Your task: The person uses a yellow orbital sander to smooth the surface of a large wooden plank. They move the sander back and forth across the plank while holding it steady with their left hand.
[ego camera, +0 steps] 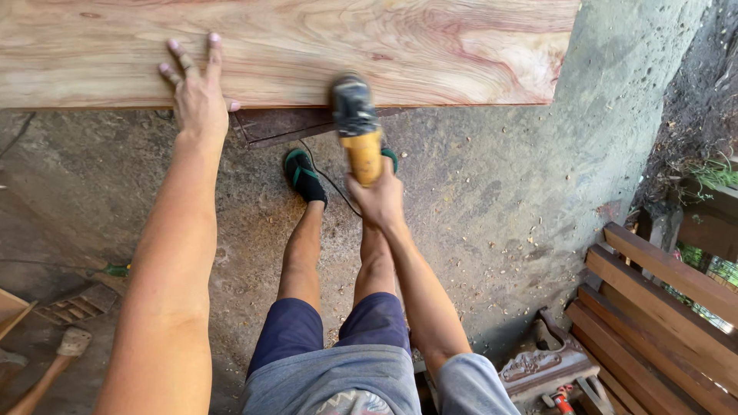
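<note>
— What is the right hand [377,196] doing?

— Its grip is wrapping closed around the yellow handle of a yellow and grey handheld power grinder [356,127]. The tool's long axis is running almost straight away from the person, tilting slightly leftward toward its far end. The grey head is pointing forward and is meeting the near edge of the wide pale wooden slab with reddish grain [307,46]; the head is blurring, so I cannot tell exactly how it is touching.

— And the slab itself?

— It is lying flat, with its long axis running left to right across the top of the view, crosswise to the grinder. Its right end is stopping just short of a rough grey concrete pillar [623,100].

— The left hand [196,84]?

— It is lying open, palm down, with fingers spread on the slab's surface near the same edge, well to the left of the grinder. It is gripping nothing.

— What else is showing?

— A thin black cord [327,180] is trailing from the grinder down over the dusty concrete floor [477,200]. The person's feet are wearing green and black sandals [304,175] below the slab. Brown wooden slats [653,307] are lying at the lower right.
</note>
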